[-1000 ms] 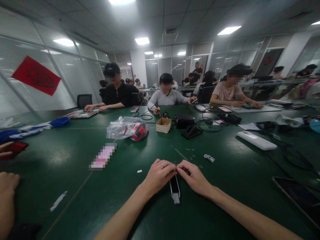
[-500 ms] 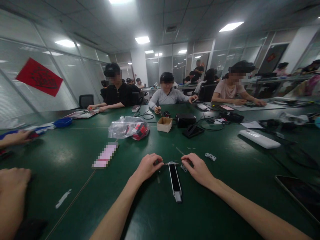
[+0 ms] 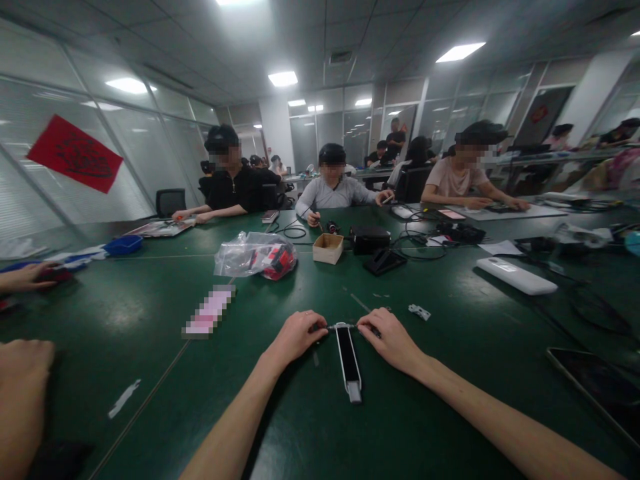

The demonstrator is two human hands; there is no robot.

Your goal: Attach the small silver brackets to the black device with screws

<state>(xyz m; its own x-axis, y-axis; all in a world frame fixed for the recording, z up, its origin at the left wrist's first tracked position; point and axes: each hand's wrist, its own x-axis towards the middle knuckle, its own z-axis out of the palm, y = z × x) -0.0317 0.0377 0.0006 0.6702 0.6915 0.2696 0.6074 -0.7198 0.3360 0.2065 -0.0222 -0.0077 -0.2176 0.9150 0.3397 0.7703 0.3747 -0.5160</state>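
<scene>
A long, narrow device (image 3: 351, 357) with a black face, white frame and grey lower end lies flat on the green table in front of me. A thin metal rod (image 3: 335, 327) runs crosswise at its far end. My left hand (image 3: 297, 333) is closed, thumb and fingertips pinching the rod's left end. On the other side, my right hand (image 3: 389, 333) is closed in a pinch at the rod's right end; its fingers hide the tip. A small silvery metal piece (image 3: 419, 312) lies to the right of my right hand.
Beyond my hands lie a clear plastic bag (image 3: 240, 257) with red and black contents, a small wooden box (image 3: 328, 249) and a black box (image 3: 370, 239). A white power bank-like block (image 3: 516, 275) and a dark phone (image 3: 595, 390) are at right. A co-worker's arm (image 3: 23, 393) reaches in at left.
My right hand has moved slightly left, its fingertips now at the rod's right end. The small grey piece under its fingers no longer shows clearly. My left hand has stayed at the rod.
</scene>
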